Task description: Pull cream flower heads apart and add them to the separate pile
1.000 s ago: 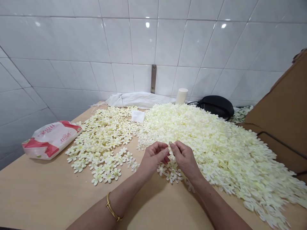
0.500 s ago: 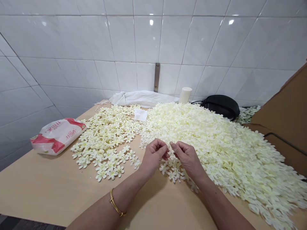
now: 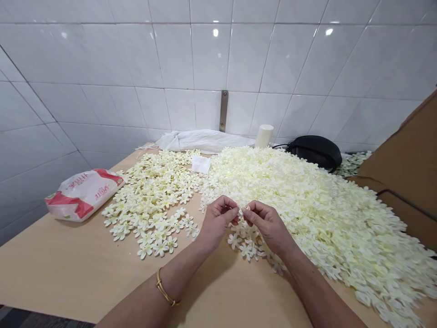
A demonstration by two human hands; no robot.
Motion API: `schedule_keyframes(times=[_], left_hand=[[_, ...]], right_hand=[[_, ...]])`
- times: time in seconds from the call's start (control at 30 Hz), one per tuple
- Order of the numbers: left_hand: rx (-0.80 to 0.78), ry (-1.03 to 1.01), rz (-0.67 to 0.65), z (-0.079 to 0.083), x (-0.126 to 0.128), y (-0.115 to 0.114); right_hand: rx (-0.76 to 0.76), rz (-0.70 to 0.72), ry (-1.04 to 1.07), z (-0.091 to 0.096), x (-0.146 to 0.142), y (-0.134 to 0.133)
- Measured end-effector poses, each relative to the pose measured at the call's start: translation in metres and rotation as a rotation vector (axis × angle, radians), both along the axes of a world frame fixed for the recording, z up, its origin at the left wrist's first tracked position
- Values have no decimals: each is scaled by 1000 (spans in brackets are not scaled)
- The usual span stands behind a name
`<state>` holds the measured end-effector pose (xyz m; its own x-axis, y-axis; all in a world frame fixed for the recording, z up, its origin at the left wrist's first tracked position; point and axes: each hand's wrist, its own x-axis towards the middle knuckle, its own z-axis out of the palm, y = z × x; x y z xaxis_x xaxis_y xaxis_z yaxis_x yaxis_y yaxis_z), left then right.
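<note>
My left hand and my right hand meet above the table's middle, thumbs and forefingers pinched. A small white artificial flower shows between the fingertips, mostly covered by them; both hands appear to grip it. Under and beyond the hands, a large heap of cream-white artificial flowers spreads to the right. To the left lies a looser, thinner spread of similar flowers, with yellow centres. A few single flowers lie right below my hands.
A red-and-white tissue pack lies at the left on the wooden table. Behind the flowers are a folded tissue, a white plastic sheet, a white cylinder and a black rounded object. Cardboard stands at the right.
My fingertips have drawn slightly closer together, and a white flower now shows between them. The heaps have stayed as they were.
</note>
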<state>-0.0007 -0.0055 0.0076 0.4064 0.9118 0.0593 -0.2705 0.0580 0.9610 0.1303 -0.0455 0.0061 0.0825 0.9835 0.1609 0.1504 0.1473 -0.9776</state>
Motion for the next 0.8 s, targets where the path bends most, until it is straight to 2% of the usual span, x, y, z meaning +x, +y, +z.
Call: schedule_keyframes(times=[0.13,0.37,0.5,0.6,0.7,0.8], left_hand=[[-30,-73,19,0,-1,3],[-125,-128,99,-3,-1,11],[-147,-50,7,-2,0,7],[-137,16,-64,-3,2,2],[-113,7,-59,-4,2,1],[-112,-20,-45,-3,3,1]], right_hand=[[23,-37,-26,1,3,1],[133,-203,-167,-3,9,4],[318,-287,-458,-4,2,1],[458,-258,-597,-5,-2,-1],[428,-200,-576,-4,-3,-2],[279,-196,-443,-2,-1,-1]])
